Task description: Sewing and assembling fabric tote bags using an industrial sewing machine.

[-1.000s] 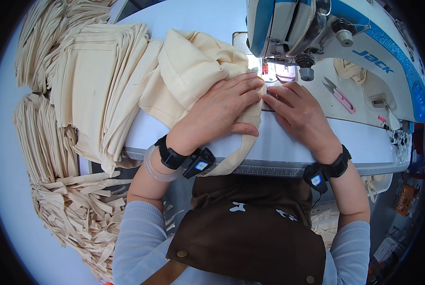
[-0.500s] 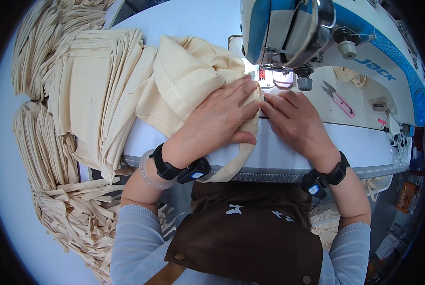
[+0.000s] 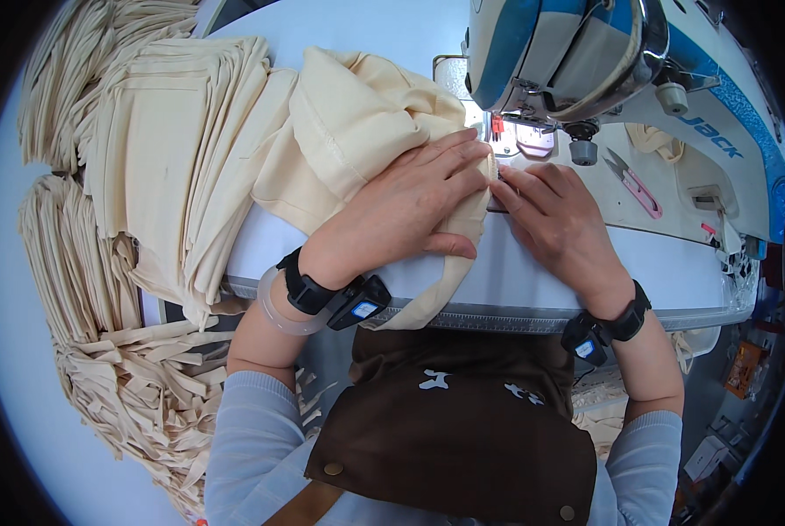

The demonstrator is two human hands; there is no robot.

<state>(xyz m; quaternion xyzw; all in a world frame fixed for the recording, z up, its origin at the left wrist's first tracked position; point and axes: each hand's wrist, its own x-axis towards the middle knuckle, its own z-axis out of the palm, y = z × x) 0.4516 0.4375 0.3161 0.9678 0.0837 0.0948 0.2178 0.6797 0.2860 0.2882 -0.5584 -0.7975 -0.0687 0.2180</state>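
A bunched piece of cream cloth (image 3: pixel 331 136), which looks like a cloth bag, lies on the sewing table at the left of the sewing machine (image 3: pixel 576 61). My left hand (image 3: pixel 410 193) rests flat on it, fingers stretched toward the needle area and thumb apart. Below that thumb a cream strap (image 3: pixel 440 294) curves down to the table's front edge. The cloth's right edge runs up under the machine head. There my right hand (image 3: pixel 554 206) has its fingers bent and pressed together at the edge; the fingertips' grip is partly hidden.
Pink-handled thread snips (image 3: pixel 635 186) lie right of the needle area, near a small cream scrap (image 3: pixel 655 140). Stacked cream cloth pieces (image 3: pixel 160 149) stand at the left, with bundled strips (image 3: pixel 138 386) below them. A ruler tape (image 3: pixel 497 323) follows the table's front edge.
The machine, cloth and snips appear shifted slightly to the right as the view moves. Both hands keep nearly the same hold, with the cloth's edge still beside the right fingertips.
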